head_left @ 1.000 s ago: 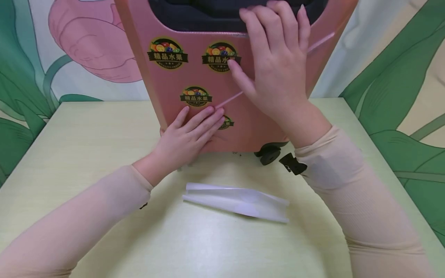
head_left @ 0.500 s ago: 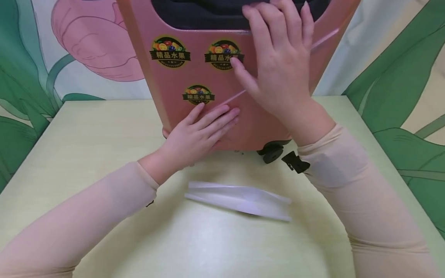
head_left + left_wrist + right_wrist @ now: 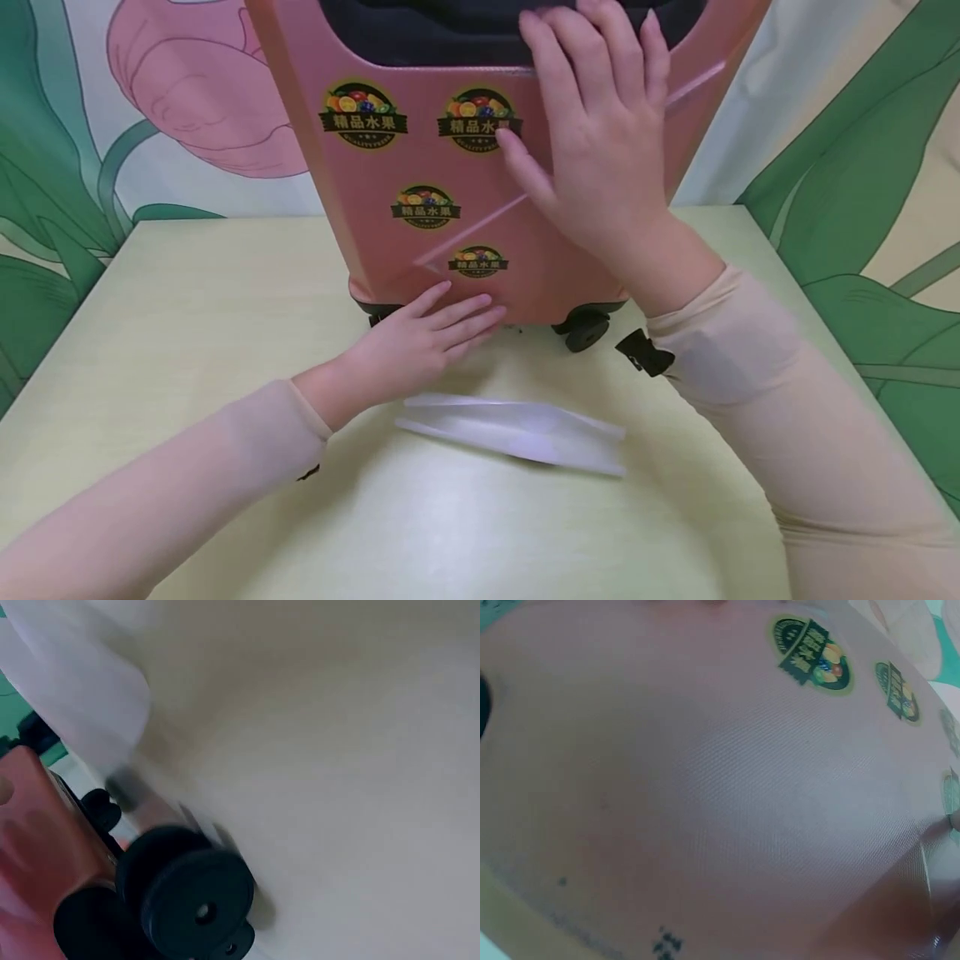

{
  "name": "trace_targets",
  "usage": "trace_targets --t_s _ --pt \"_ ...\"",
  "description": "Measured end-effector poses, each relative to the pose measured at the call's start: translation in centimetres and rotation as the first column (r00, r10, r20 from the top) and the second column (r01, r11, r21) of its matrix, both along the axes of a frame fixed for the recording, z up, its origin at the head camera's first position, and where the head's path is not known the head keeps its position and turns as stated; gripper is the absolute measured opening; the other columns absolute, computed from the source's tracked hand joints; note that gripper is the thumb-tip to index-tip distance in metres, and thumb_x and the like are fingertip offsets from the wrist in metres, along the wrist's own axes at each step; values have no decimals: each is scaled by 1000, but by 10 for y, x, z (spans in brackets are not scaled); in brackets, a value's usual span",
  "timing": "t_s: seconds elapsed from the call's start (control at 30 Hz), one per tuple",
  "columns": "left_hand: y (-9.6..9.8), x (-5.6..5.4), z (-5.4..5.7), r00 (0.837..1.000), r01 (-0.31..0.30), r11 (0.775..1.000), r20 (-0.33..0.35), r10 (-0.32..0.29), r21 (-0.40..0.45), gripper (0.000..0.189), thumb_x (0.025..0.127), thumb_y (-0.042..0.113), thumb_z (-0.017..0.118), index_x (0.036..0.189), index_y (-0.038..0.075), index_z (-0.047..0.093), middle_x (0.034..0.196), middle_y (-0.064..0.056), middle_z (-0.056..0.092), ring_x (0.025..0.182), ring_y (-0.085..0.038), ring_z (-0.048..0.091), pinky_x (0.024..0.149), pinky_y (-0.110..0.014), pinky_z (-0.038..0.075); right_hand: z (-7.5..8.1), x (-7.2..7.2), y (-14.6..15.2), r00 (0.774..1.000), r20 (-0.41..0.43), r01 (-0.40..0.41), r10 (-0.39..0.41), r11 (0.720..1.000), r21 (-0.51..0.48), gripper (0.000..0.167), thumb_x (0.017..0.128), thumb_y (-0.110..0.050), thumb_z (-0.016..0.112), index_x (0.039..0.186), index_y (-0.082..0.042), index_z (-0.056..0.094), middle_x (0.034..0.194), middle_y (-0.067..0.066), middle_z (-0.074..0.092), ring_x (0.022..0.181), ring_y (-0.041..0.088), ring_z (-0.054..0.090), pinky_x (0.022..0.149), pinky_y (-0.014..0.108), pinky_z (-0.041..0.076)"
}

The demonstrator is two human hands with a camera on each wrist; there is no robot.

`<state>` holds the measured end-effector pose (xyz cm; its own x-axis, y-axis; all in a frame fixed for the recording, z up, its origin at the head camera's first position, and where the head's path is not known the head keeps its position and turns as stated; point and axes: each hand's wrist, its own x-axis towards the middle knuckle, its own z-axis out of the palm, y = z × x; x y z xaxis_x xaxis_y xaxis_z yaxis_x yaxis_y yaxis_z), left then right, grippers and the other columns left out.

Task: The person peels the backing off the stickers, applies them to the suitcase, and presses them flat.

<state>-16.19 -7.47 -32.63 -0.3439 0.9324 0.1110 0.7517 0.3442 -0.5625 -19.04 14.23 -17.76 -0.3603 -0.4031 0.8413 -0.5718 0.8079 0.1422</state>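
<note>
Left hand (image 3: 405, 346) has moved down off the lowest sticker (image 3: 478, 263), fingers extended, empty. Right hand (image 3: 607, 150), fingers extended, rests on the suitcase (image 3: 487, 179) toward the bench's far edge

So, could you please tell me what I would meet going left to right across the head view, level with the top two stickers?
Painted leaves, pink painted flower, left fruit sticker, right fruit sticker, right hand, large green leaf.

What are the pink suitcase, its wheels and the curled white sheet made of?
Suitcase: probably hard plastic; satin sheen, fine texture.
Wheels: likely plastic or rubber; dark, matte surface.
Sheet: paper or plastic film, unclear; thin, smooth, faintly glossy, edges curling.
</note>
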Motion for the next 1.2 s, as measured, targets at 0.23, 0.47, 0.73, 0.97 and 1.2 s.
trace_targets --t_s 0.23,0.47,0.73,0.97,1.2 --pt "-1 17 -4 995 32 988 86 -45 152 48 90 18 58 137 12 48 147 -3 36 137 -21 27 109 -47 19 -6 13 7 987 3 -161 161 987 -7 50 89 -27 57 130 -1 48 137 19 41 132 33 29 110 48 9" --pt "0 29 -9 977 77 936 163 -140 345 44 85 24 66 126 11 59 139 -6 47 127 -22 43 100 -44 34 -37 42 19 912 150 -384 382 923 -21 45 86 -18 60 125 3 51 133 22 45 126 37 37 105 49 25" --pt "11 43 -10 951 129 888 198 -237 442 37 82 23 68 116 8 65 125 -7 58 111 -22 56 91 -35 43 -84 79 43 793 496 -385 355 922 -45 49 95 -35 48 128 1 52 131 15 50 120 29 46 97 42 37" --pt "17 55 -15 924 74 892 306 -230 447 32 85 25 66 113 10 66 117 -3 63 100 -18 62 83 -32 47 -119 98 59 588 749 -339 306 934 -115 42 84 -13 67 124 -5 55 118 3 59 104 16 56 86 38 46" --pt "25 65 -22 891 -14 933 428 -152 361 34 88 31 62 114 10 66 113 -2 65 98 -17 63 82 -32 49 -141 108 71 342 913 -314 221 943 -111 32 90 -22 63 120 -12 59 110 -5 62 95 7 57 77 34 48"
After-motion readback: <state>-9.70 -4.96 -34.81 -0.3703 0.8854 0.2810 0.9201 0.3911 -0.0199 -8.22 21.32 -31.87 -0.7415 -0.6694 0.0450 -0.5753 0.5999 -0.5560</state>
